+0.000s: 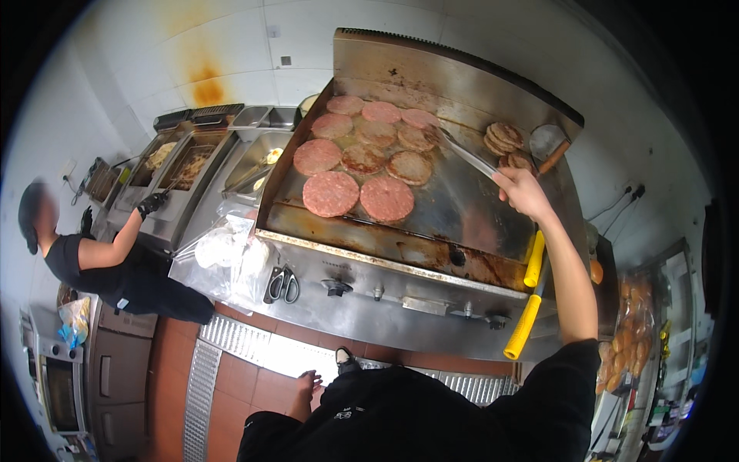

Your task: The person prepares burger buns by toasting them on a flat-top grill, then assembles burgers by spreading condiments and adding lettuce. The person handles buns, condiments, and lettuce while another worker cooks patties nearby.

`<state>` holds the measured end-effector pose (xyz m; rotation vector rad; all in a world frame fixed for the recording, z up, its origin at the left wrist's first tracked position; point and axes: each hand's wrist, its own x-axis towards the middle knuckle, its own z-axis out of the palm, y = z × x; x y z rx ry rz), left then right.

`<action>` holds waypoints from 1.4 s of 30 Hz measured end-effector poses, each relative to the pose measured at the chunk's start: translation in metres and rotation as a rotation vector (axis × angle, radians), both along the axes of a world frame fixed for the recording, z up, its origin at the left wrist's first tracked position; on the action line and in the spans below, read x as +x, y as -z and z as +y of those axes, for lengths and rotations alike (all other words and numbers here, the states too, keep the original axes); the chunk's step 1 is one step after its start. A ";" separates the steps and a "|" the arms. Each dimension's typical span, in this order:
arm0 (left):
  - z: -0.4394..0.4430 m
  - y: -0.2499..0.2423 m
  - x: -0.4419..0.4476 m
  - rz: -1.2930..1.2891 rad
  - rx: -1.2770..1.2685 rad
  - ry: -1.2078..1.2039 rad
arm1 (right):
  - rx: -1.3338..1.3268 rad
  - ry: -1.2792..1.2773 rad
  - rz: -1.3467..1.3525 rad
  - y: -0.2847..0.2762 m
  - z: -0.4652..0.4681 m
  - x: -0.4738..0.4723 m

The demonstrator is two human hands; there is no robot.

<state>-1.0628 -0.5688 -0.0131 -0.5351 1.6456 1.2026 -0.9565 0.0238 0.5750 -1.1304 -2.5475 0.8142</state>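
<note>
My right hand (522,193) is closed around metal tongs (470,152), whose tips reach a browned patty (417,138) in the second row from the back of the griddle (450,213). Raw pink patties (331,194) lie at the front and back left, with browned ones (409,167) among them. Cooked patties (505,136) are stacked at the back right, beside a scraper with a wooden handle (554,158). My left hand (310,381) hangs low by my body, fingers apart and holding nothing. Two yellow handles (523,327) rest over the griddle's front right.
Black-handled scissors (283,284) and clear plastic bags (231,248) lie on the steel counter at the left. A co-worker (109,260) in black gloves stands at the fryers (187,167). Bagged buns (626,341) are at the right.
</note>
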 end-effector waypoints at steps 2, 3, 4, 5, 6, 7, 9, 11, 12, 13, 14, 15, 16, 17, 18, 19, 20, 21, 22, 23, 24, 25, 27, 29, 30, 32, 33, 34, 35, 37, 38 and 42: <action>-0.002 0.002 0.003 0.032 0.007 -0.014 | 0.034 -0.025 -0.054 -0.006 -0.004 0.012; -0.005 0.003 0.007 0.025 -0.028 -0.020 | 0.054 -0.047 -0.077 -0.010 -0.007 0.018; -0.007 0.005 0.009 0.010 -0.043 -0.033 | 0.028 -0.024 -0.089 -0.012 -0.009 0.023; -0.010 0.005 0.013 0.001 -0.045 -0.031 | 0.011 -0.007 -0.085 -0.014 -0.010 0.027; -0.013 0.006 0.014 -0.018 -0.053 -0.024 | -0.024 0.013 -0.076 -0.015 -0.010 0.028; -0.015 0.007 0.016 -0.039 -0.074 -0.006 | 0.018 0.008 -0.064 -0.014 -0.009 0.028; -0.017 0.009 0.017 -0.080 -0.075 -0.002 | 0.075 0.017 -0.040 -0.009 -0.003 0.022; -0.013 0.011 0.017 -0.061 -0.105 0.024 | 0.079 0.003 -0.021 -0.003 0.003 0.014; -0.009 0.011 0.016 -0.041 -0.076 0.001 | 0.065 0.013 -0.036 0.000 0.005 0.009; -0.005 0.011 0.014 -0.025 -0.071 -0.017 | 0.063 0.013 -0.043 0.002 0.005 0.006; -0.001 0.011 0.013 -0.010 -0.066 -0.038 | -0.030 0.016 -0.050 0.002 0.005 0.003; 0.002 0.010 0.011 0.005 -0.061 -0.061 | 0.045 0.009 -0.058 0.001 0.003 0.003; 0.005 0.009 0.008 0.023 -0.031 -0.055 | 0.117 0.001 -0.066 -0.002 -0.001 0.005; 0.006 0.007 0.005 0.037 -0.002 -0.048 | 0.184 0.006 -0.084 -0.006 -0.006 0.007; 0.006 0.005 0.004 0.052 0.003 -0.040 | 0.185 0.014 -0.129 -0.016 -0.008 0.011; 0.005 0.003 0.003 0.054 0.024 -0.048 | 0.234 0.067 -0.080 -0.020 -0.016 0.017; 0.004 0.002 0.003 0.060 0.028 -0.055 | 0.348 0.073 -0.108 -0.025 -0.025 0.025; 0.002 0.002 0.003 0.062 0.019 -0.053 | 0.465 0.093 -0.124 -0.028 -0.035 0.036; -0.001 0.002 0.005 0.061 0.009 -0.051 | 0.521 0.089 -0.136 -0.028 -0.048 0.047; -0.003 0.003 0.008 0.036 -0.010 -0.045 | 0.575 0.107 -0.148 -0.025 -0.062 0.059; -0.007 0.005 0.012 0.011 -0.034 -0.034 | 0.650 0.102 -0.170 -0.021 -0.077 0.071; -0.012 0.008 0.014 -0.007 -0.063 -0.020 | 0.640 0.094 -0.188 -0.016 -0.090 0.079; -0.019 0.015 0.021 -0.002 -0.075 0.039 | 0.666 0.094 -0.240 -0.005 -0.115 0.092; -0.026 0.021 0.022 0.012 -0.150 0.147 | 0.648 0.075 -0.307 0.003 -0.135 0.094; -0.027 0.024 0.021 -0.040 -0.135 0.111 | 0.619 0.087 -0.354 0.004 -0.144 0.094; -0.026 0.027 0.011 -0.061 -0.155 0.232 | 0.611 0.096 -0.435 0.004 -0.158 0.093; -0.023 0.026 0.005 -0.072 -0.198 0.294 | 0.579 0.091 -0.465 0.002 -0.162 0.092; -0.018 0.023 -0.003 -0.080 -0.149 0.268 | 0.555 0.081 -0.486 0.001 -0.166 0.091; -0.010 0.019 -0.011 -0.088 -0.131 0.244 | 0.537 0.072 -0.508 0.001 -0.169 0.090; 0.009 0.007 -0.025 -0.063 -0.091 0.218 | 0.493 0.055 -0.530 0.002 -0.172 0.087; 0.017 -0.001 -0.033 -0.029 -0.069 0.215 | 0.496 0.045 -0.525 0.004 -0.172 0.086; 0.043 -0.028 -0.059 0.075 0.007 0.257 | 0.470 0.054 -0.532 0.013 -0.175 0.084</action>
